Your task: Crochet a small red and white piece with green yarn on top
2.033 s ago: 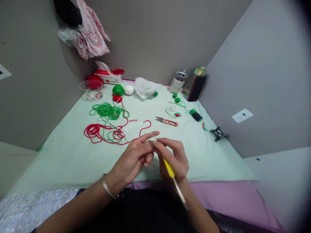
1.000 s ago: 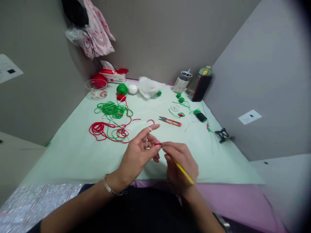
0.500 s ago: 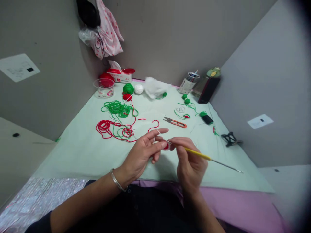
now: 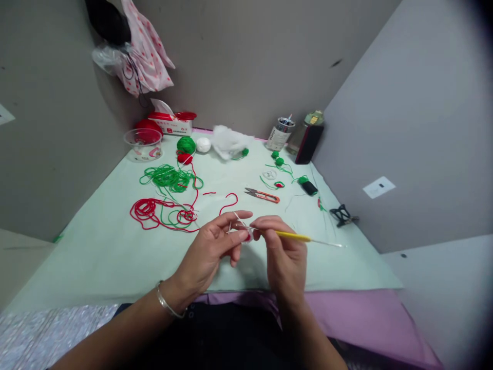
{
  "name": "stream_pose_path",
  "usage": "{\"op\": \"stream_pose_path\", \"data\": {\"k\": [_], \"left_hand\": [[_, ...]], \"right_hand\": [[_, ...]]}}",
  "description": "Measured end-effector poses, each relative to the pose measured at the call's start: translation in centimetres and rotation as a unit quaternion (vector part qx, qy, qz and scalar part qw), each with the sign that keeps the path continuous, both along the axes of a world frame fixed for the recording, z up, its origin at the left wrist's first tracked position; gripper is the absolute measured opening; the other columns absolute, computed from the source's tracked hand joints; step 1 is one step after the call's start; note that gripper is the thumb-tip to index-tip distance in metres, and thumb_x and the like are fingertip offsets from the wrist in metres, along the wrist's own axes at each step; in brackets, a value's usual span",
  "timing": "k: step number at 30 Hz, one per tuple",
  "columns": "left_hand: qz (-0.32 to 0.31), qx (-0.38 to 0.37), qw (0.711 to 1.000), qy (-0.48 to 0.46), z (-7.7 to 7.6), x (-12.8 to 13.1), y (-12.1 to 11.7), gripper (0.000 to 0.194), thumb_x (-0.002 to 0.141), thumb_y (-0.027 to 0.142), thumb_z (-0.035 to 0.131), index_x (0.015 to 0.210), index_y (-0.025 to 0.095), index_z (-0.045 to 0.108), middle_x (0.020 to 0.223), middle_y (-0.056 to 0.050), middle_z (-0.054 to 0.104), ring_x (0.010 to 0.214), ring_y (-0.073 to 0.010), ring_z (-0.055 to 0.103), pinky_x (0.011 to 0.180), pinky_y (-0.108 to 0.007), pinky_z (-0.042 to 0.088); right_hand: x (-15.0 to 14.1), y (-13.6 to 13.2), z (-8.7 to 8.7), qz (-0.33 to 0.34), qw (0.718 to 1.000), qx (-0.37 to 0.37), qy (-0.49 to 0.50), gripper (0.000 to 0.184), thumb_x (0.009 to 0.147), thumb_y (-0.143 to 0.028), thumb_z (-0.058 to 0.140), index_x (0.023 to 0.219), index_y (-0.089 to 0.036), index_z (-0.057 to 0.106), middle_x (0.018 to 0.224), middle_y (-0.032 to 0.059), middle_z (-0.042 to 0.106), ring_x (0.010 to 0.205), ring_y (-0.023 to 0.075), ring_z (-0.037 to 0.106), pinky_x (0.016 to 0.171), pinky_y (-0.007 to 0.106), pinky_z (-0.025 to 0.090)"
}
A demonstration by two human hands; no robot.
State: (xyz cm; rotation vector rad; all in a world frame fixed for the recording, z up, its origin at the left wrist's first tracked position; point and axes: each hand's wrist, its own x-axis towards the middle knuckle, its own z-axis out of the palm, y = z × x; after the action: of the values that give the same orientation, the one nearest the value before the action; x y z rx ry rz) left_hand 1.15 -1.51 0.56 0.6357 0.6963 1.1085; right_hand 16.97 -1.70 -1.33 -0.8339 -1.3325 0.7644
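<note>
Between thumb and fingers, my left hand (image 4: pixel 215 242) pinches a small red-and-white crochet piece (image 4: pixel 248 236); white yarn (image 4: pixel 238 218) runs over its raised index finger. My right hand (image 4: pixel 284 252) grips a crochet hook (image 4: pixel 295 236) by its yellow handle. The hook's left tip meets the white yarn by the piece, and its bare metal end points right. Fingers partly hide the piece. Just beyond the hands lie orange thread snips (image 4: pixel 265 196) and a loose red yarn end (image 4: pixel 230 198).
Tangled red yarn (image 4: pixel 146 209) and green yarn (image 4: pixel 169 177) spread at left. Behind them stand a clear tub (image 4: pixel 144 149), a tissue box (image 4: pixel 177 126), a green yarn ball (image 4: pixel 186 145) and white stuffing (image 4: pixel 229 143). A pen can (image 4: pixel 280 134), bottle (image 4: pixel 314 119) and black clip (image 4: pixel 342 215) are at right.
The whole view has shifted, so the table things appear further left. The hook has turned to lie flatter, its tip reaching further into the white yarn. Both hands keep their grips.
</note>
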Motion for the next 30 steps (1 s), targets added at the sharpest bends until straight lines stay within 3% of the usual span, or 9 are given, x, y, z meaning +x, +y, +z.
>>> {"op": "stream_pose_path", "data": {"k": [4, 8, 12, 15, 18, 22, 25, 27, 30], "left_hand": [[0.006, 0.019, 1.0, 0.015, 0.1, 0.1, -0.3, 0.041, 0.08, 0.025, 0.09, 0.119, 0.016, 0.08, 0.082, -0.002, 0.072, 0.055, -0.0062, 0.06, 0.053, -0.017, 0.049], [-0.003, 0.016, 1.0, 0.006, 0.3, -0.2, -0.5, 0.038, 0.081, 0.027, 0.089, 0.117, 0.017, 0.081, 0.072, 0.002, 0.067, 0.054, -0.0068, 0.06, 0.051, -0.017, 0.051], [-0.004, 0.021, 1.0, 0.018, 0.3, -0.4, -0.5, 0.034, 0.082, 0.024, 0.088, 0.115, 0.018, 0.081, 0.076, 0.002, 0.066, 0.052, -0.0063, 0.06, 0.05, -0.017, 0.052], [0.008, 0.038, 0.998, 0.042, 0.1, -0.4, -0.5, 0.034, 0.083, 0.024, 0.087, 0.117, 0.02, 0.081, 0.084, 0.002, 0.066, 0.054, -0.0059, 0.062, 0.052, -0.018, 0.054], [0.028, 0.065, 0.996, 0.061, -0.2, -0.2, -0.5, 0.034, 0.084, 0.024, 0.087, 0.118, 0.021, 0.08, 0.085, 0.003, 0.064, 0.057, -0.0056, 0.063, 0.055, -0.017, 0.054], [0.061, 0.081, 0.992, 0.071, -0.6, 0.3, -0.7, 0.044, 0.08, 0.019, 0.09, 0.122, 0.022, 0.078, 0.086, 0.004, 0.064, 0.058, -0.006, 0.063, 0.057, -0.018, 0.055], [0.035, 0.037, 0.998, 0.02, -0.5, 0.3, -0.6, 0.049, 0.081, 0.022, 0.089, 0.128, 0.019, 0.075, 0.082, 0.004, 0.064, 0.058, -0.0065, 0.061, 0.055, -0.018, 0.054], [-0.007, -0.017, 1.0, -0.024, -0.4, 0.0, -0.3, 0.046, 0.083, 0.023, 0.088, 0.127, 0.015, 0.077, 0.074, 0.003, 0.062, 0.055, -0.0049, 0.056, 0.051, -0.015, 0.049], [-0.029, -0.052, 0.997, -0.054, 0.0, -0.5, 0.0, 0.042, 0.084, 0.019, 0.087, 0.125, 0.012, 0.078, 0.066, 0.005, 0.056, 0.052, -0.0025, 0.048, 0.047, -0.011, 0.042]], "right_hand": [[-0.1, 0.1, -0.3, 0.024, 0.998, -0.032, 0.041, 0.016, 0.103, -0.027, 0.065, 0.101, -0.026, 0.081, 0.093, 0.0027, 0.077, 0.077, 0.0147, 0.067, 0.073, 0.03, 0.056], [0.2, 0.3, 0.1, 0.076, 0.984, -0.091, 0.136, 0.021, 0.105, -0.034, 0.064, 0.095, -0.025, 0.079, 0.091, 0.0025, 0.077, 0.071, 0.0124, 0.066, 0.071, 0.027, 0.056], [0.4, 0.2, 0.5, 0.099, 0.981, -0.089, 0.138, 0.026, 0.107, -0.035, 0.058, 0.094, -0.024, 0.077, 0.089, 0.0019, 0.077, 0.069, 0.0116, 0.067, 0.068, 0.026, 0.056], [0.6, -0.4, 0.6, 0.061, 0.995, -0.044, 0.062, 0.025, 0.11, -0.029, 0.053, 0.099, -0.024, 0.076, 0.092, 0.0018, 0.077, 0.073, 0.0125, 0.068, 0.071, 0.028, 0.058], [0.6, -1.0, 0.5, 0.003, 0.996, 0.048, -0.069, 0.025, 0.109, -0.018, 0.05, 0.108, -0.025, 0.074, 0.097, 0.0034, 0.076, 0.081, 0.0149, 0.07, 0.075, 0.031, 0.059], [0.2, -1.2, -0.5, -0.058, 0.944, 0.205, -0.251, 0.028, 0.104, -0.01, 0.054, 0.123, -0.023, 0.07, 0.105, 0.0081, 0.077, 0.094, 0.0196, 0.072, 0.079, 0.034, 0.062], [-0.2, -1.0, -1.3, -0.129, 0.899, 0.268, -0.322, 0.036, 0.098, -0.008, 0.066, 0.13, -0.025, 0.072, 0.109, 0.0094, 0.076, 0.097, 0.0218, 0.073, 0.079, 0.035, 0.063], [-0.3, -0.9, -1.4, -0.137, 0.913, 0.248, -0.295, 0.037, 0.098, -0.009, 0.066, 0.128, -0.029, 0.074, 0.109, 0.0081, 0.075, 0.096, 0.0216, 0.073, 0.078, 0.035, 0.062], [-0.2, -0.8, -0.7, -0.076, 0.978, 0.13, -0.145, 0.03, 0.103, -0.011, 0.057, 0.116, -0.029, 0.077, 0.098, 0.0043, 0.074, 0.085, 0.018, 0.07, 0.073, 0.034, 0.059]]}}
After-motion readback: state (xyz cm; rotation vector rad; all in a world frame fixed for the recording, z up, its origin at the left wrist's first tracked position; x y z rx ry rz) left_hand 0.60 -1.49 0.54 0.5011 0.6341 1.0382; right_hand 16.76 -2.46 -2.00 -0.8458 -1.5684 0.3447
